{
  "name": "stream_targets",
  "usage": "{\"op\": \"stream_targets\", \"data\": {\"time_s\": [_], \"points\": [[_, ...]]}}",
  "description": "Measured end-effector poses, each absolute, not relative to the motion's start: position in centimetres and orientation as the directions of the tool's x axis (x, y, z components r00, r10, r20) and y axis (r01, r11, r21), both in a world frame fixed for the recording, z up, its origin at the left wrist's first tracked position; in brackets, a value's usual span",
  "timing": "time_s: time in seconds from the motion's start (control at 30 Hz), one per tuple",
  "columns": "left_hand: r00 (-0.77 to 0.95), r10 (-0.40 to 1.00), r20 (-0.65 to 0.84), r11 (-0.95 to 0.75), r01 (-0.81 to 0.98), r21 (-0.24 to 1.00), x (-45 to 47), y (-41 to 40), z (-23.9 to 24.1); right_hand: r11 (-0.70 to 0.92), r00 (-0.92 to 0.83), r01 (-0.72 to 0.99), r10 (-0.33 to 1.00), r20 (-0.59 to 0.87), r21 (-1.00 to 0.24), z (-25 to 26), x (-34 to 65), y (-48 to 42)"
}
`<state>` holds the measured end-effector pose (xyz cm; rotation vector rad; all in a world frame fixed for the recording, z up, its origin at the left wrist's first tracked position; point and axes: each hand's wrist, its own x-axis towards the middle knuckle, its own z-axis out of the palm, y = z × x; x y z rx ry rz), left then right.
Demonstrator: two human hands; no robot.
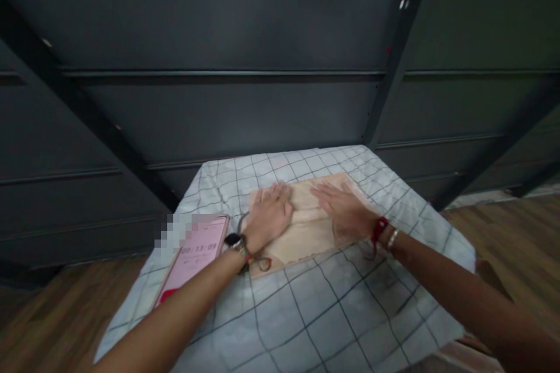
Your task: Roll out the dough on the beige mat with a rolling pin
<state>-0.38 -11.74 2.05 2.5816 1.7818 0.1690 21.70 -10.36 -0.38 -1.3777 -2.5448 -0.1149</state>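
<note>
A flat peach-coloured sheet (301,239), which looks like folded thin cloth or paper, lies on the checked tablecloth. On its left part rests my left hand (271,213), palm down with the fingers stretched out. My right hand (343,207) lies flat on the right part of the same sheet, fingers extended toward the upper left. Both palms seem to press on the sheet and neither hand grips it. The sheet's material is too blurred to tell exactly.
A pink-framed phone (196,256) showing a running timer lies left of my left forearm. The white tablecloth (306,315) with dark grid lines covers the small table. Behind it stands a dark panelled wall (236,116). Wooden floor (525,245) shows on both sides.
</note>
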Motion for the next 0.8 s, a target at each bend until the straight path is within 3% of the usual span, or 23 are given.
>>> {"op": "stream_targets", "data": {"time_s": [0.1,0.17,0.23,0.37,0.47,0.57,0.7,0.8], "points": [[0.21,0.977,-0.022,-0.208,0.975,0.077,-0.2,-11.1,1.8,0.499,-0.466,0.857,0.857,0.218,-0.13,-0.4,21.6,-10.2],[0.313,0.95,-0.019,-0.311,0.947,0.076,-0.2,-11.5,1.6,0.551,-0.517,0.824,0.826,0.225,-0.13,-0.2,21.5,-10.7],[0.374,0.923,0.088,-0.378,0.925,0.038,0.0,-11.9,1.5,0.593,-0.56,0.797,0.798,0.223,-0.118,0.2,21.3,-11.2],[0.25,0.968,0.002,-0.25,0.968,0.026,0.5,-11.3,1.8,0.433,-0.421,0.881,0.901,0.101,-0.191,1.3,20.6,-11.1],[0.285,0.955,-0.081,-0.282,0.958,0.051,0.8,-11.4,2.0,0.504,-0.482,0.852,0.861,0.161,-0.144,1.3,20.4,-11.1],[0.362,0.932,0.029,-0.363,0.931,0.048,1.0,-12.0,2.2,0.568,-0.537,0.819,0.807,0.247,-0.076,0.9,20.1,-10.9],[0.221,0.973,-0.059,-0.216,0.973,0.081,1.2,-11.8,2.4,0.429,-0.423,0.896,0.903,0.072,-0.113,0.9,19.4,-10.2],[0.353,0.935,-0.034,-0.349,0.933,0.092,1.3,-11.8,2.3,0.514,-0.496,0.851,0.854,0.157,-0.108,0.8,19.3,-10.4]]}}
